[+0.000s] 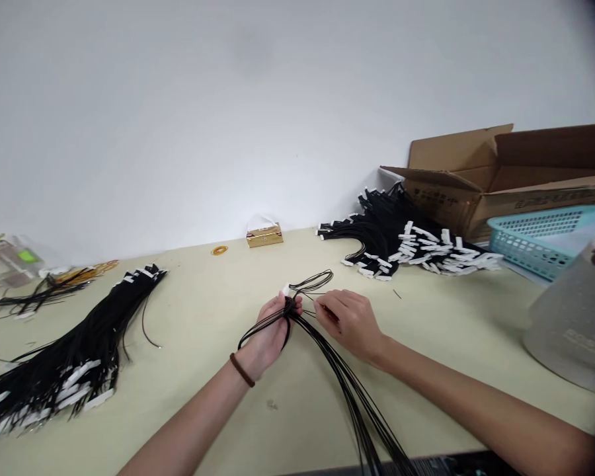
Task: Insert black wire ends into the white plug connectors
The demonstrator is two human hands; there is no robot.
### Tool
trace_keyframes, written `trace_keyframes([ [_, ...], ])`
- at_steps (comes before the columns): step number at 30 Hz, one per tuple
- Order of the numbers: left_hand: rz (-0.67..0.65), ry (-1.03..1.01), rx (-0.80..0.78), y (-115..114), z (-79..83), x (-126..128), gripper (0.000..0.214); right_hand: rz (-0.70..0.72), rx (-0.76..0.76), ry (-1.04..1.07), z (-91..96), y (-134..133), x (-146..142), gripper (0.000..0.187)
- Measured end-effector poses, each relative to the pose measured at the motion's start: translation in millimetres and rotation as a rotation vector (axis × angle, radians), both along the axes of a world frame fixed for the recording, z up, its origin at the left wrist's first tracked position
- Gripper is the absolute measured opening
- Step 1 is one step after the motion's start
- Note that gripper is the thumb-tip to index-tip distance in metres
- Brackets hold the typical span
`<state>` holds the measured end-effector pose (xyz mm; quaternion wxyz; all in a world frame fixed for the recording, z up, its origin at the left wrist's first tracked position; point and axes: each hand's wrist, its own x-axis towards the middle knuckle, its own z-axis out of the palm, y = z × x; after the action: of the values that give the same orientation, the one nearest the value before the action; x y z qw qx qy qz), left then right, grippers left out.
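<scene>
My left hand (272,330) is closed around a small bundle of thin black cables (342,377) near its looped end, with a white connector (285,289) poking out above the fingers. The cables trail down to the table's near edge. My right hand (350,318) is just right of the bundle, its fingers pinched on a thin cable strand close to the left hand's grip. A brown band circles my left wrist.
A long pile of black cables with white tags (74,360) lies at the left. Another heap (401,241) lies at the back right beside a cardboard box (500,175), a blue basket (540,238) and a translucent container (575,317). A small gold box (264,235) stands by the wall.
</scene>
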<state>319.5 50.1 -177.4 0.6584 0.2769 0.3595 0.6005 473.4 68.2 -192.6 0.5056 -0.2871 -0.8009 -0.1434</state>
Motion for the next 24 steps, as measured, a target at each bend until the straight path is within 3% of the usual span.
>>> trace_keyframes([
  [4, 0.01, 0.044, 0.06, -1, -1.3, 1, 0.024, -0.02, -0.005, -0.019, 1.0, -1, -1, 0.02],
  [10, 0.036, 0.088, 0.113, -2, -1.1, 2, 0.029, -0.029, -0.141, 0.025, 8.9, -1, 4, 0.022],
  [19, 0.083, 0.083, 0.104, -2, 0.1, 0, 0.025, -0.016, -0.426, 0.698, 33.1, 34, 46, 0.028],
  [24, 0.086, 0.08, 0.102, -2, -0.1, 1, 0.025, -0.125, -0.39, 0.726, 34.5, 42, 57, 0.035],
])
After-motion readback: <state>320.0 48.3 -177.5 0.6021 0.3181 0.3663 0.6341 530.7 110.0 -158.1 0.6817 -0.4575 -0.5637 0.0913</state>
